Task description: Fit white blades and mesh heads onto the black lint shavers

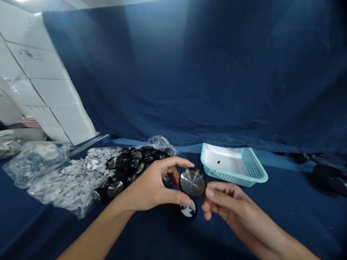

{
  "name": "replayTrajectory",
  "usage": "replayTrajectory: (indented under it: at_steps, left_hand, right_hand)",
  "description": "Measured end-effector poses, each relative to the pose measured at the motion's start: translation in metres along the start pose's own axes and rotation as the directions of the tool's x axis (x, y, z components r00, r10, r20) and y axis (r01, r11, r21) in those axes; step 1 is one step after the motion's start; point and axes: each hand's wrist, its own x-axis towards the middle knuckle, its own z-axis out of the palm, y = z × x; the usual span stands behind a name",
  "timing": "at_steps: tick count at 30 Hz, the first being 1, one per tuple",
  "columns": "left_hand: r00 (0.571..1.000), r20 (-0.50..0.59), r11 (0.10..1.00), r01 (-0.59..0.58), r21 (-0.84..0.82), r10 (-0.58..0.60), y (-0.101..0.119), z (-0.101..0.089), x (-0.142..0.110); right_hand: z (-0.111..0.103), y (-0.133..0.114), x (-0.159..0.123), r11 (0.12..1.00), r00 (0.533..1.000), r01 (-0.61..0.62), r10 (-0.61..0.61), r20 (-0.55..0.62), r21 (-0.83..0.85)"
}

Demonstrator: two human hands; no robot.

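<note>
My left hand [151, 187] pinches a round black part with a perforated metal face [192, 183], thumb below and forefinger over its top edge. My right hand [226, 200] sits just right of it, fingers curled, fingertips touching the part's right rim. Directly below the held part, a second round black piece with a white patch [188, 210] lies on the blue cloth. A heap of similar black and metal round parts [130, 166] spills from a clear bag behind my left hand.
A teal basket [245, 177] holding a white tray [222, 160] stands at the right back. Clear bags of small white pieces [73, 180] lie at left, white boxes [54, 97] behind them. A dark blue curtain [203, 72] hangs across the back. Dark objects [329, 177] lie far right.
</note>
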Motion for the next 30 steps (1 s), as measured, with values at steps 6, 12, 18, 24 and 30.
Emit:
replayTrajectory:
  at_steps: [6, 12, 18, 24, 30]
  left_hand:
    - [0.999, -0.032, 0.998, -0.025, 0.066, 0.028, 0.008, 0.003, -0.004]
    - [0.991, -0.064, 0.988, -0.106, 0.113, 0.114, 0.017, 0.008, -0.010]
    - [0.973, -0.126, 0.964, -0.164, 0.208, 0.193, 0.022, 0.013, -0.013]
    - [0.944, -0.195, 0.912, -0.180, 0.369, 0.265, 0.023, 0.019, -0.013]
    - [0.926, -0.239, 0.877, -0.161, 0.452, 0.293, 0.022, 0.024, -0.014]
  right_hand:
    - [-0.001, 0.001, 0.000, 1.000, 0.994, 0.022, -0.024, 0.103, 0.015]
    - [0.001, 0.003, -0.002, 0.996, 0.964, 0.015, -0.039, 0.264, 0.091]
    - [0.002, 0.001, -0.003, 0.997, 0.984, 0.060, -0.068, 0.166, 0.053]
    - [0.000, 0.000, -0.002, 0.995, 0.997, 0.082, -0.082, 0.012, -0.050]
    - [-0.003, -0.001, -0.005, 0.989, 0.993, 0.057, -0.070, -0.095, -0.139]
